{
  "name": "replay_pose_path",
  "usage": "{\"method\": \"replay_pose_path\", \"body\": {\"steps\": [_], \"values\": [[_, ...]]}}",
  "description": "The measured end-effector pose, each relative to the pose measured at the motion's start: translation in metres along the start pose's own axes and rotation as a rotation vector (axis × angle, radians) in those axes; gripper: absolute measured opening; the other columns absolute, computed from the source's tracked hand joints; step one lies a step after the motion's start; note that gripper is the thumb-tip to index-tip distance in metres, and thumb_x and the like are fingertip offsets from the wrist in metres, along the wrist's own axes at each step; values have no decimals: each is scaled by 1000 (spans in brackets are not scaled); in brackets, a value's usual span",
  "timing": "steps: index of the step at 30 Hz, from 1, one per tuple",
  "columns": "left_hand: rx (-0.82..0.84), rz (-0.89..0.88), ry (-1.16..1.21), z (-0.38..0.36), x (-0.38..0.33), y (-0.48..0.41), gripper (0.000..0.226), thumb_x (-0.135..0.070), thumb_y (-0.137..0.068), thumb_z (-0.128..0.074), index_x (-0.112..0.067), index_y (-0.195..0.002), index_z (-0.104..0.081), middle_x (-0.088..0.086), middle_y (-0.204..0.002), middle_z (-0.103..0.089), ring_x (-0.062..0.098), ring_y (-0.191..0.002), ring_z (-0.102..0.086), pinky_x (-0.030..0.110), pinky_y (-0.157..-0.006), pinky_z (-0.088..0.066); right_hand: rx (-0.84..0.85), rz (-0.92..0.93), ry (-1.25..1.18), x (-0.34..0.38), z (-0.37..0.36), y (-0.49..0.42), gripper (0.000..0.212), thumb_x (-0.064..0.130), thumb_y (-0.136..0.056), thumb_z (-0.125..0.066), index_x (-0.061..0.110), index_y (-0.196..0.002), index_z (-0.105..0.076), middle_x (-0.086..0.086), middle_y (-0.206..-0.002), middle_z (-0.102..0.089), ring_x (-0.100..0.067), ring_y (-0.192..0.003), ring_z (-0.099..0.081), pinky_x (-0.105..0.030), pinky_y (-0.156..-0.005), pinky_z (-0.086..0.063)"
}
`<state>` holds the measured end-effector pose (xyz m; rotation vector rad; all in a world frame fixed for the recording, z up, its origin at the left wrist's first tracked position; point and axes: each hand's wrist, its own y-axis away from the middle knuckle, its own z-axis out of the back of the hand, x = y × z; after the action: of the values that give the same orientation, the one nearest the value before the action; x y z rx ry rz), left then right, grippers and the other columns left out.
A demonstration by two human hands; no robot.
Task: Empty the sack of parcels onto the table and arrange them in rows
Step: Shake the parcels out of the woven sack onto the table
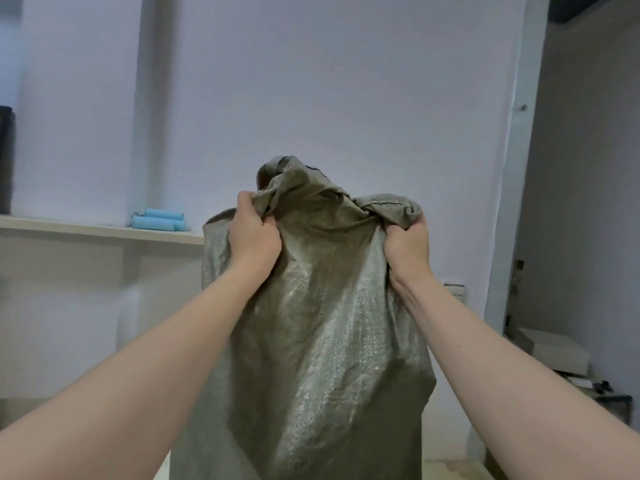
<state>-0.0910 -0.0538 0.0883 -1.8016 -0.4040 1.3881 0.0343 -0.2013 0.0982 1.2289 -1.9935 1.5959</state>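
A grey-green woven sack [322,341] hangs upright in front of me, held high at arm's length. My left hand [254,233] grips a bunch of the fabric at its upper left. My right hand [407,245] grips another bunch at its upper right. The cloth between and above my hands is crumpled into folds. The sack's lower end runs out of the bottom of the view. No parcels show. Only a pale strip of the table [453,469] shows at the bottom right.
A pale wall fills the background. A shelf [104,230] on the left carries light blue rolls [157,220]. On the right an opening leads to a darker area with a white box [554,348] and clutter low down.
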Motion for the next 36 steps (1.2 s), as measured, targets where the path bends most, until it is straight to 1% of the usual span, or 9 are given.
{"method": "replay_pose_path", "body": {"steps": [5, 10, 14, 17, 21, 23, 27, 33, 36], "values": [[113, -116, -43, -26, 11, -12, 15, -4, -94, -45, -17, -99, -42, -3, -81, -57, 7, -75, -55, 22, -66, -43, 132, 37, 191, -23, 5, -28, 41, 1, -85, -53, 10, -125, -56, 0, -116, -64, -11, -106, -60, -11, -89, -48], [245, 14, -505, -34, 46, -2, 26, -10, -92, -45, -18, -117, -46, 0, -78, -56, 36, -101, -57, 55, -110, -27, 409, -241, 654, -79, 29, -17, 56, 33, -73, -64, 23, -127, -55, 2, -116, -66, -17, -105, -62, -32, -90, -51], [388, -41, -669, -48, 28, -1, 51, -23, -90, -46, -27, -140, -37, 4, -136, -51, 27, -140, -29, 65, -113, 5, 515, -279, 284, -69, 31, -5, 64, 33, -68, -77, 7, -123, -57, -11, -110, -70, -25, -101, -68, -37, -85, -56], [640, -149, -902, -58, 17, 11, 56, -34, -94, -40, -21, -147, -30, 0, -155, -28, 21, -148, -7, 67, -110, 11, 598, -415, 103, -44, 24, 0, 115, 52, -63, -85, 0, -146, -26, -17, -135, -54, -24, -111, -62, -40, -94, -51], [716, -134, -727, -43, 19, 33, 91, -53, -90, -47, -21, -154, 7, 0, -148, -45, 18, -147, -21, 57, -111, 23, 577, -345, 620, -31, 17, 15, 119, 55, -76, -73, 11, -153, 6, -10, -149, -37, -20, -126, -44, -28, -95, -36], [752, -127, -737, -29, 15, 40, 114, -68, -79, -54, -20, -151, 19, 3, -158, -27, 19, -149, -6, 58, -110, 23, 601, -345, 812, -39, 14, 21, 112, 56, -70, -76, 12, -153, -14, -8, -141, -47, -27, -130, -45, -34, -104, -38], [724, 46, -997, -7, 18, 47, 142, -84, -57, -62, -22, -148, 27, 10, -154, 34, 35, -141, 31, 72, -104, 15, 596, -152, 1007, -45, 9, 29, 42, 43, -66, -71, 20, -102, -69, -4, -103, -72, -25, -102, -65, -37, -91, -50], [310, 76, -812, 0, 27, 53, 42, -22, -91, -58, -18, -131, -45, 11, -158, -13, 29, -148, -4, 73, -108, -5, 308, -170, 235, -18, -30, 42, 19, 4, -73, -62, 12, -87, -71, -13, -91, -73, -31, -89, -70, -50, -83, -57], [84, -141, -503, 3, 23, 37, 18, -4, -87, -48, -19, -95, -52, 12, -116, -56, 32, -118, -47, 62, -101, -32, 226, -61, 10, 11, -50, 35, 30, -10, -74, -55, 15, -82, -68, -13, -88, -71, -30, -87, -69, -49, -81, -58]]}}
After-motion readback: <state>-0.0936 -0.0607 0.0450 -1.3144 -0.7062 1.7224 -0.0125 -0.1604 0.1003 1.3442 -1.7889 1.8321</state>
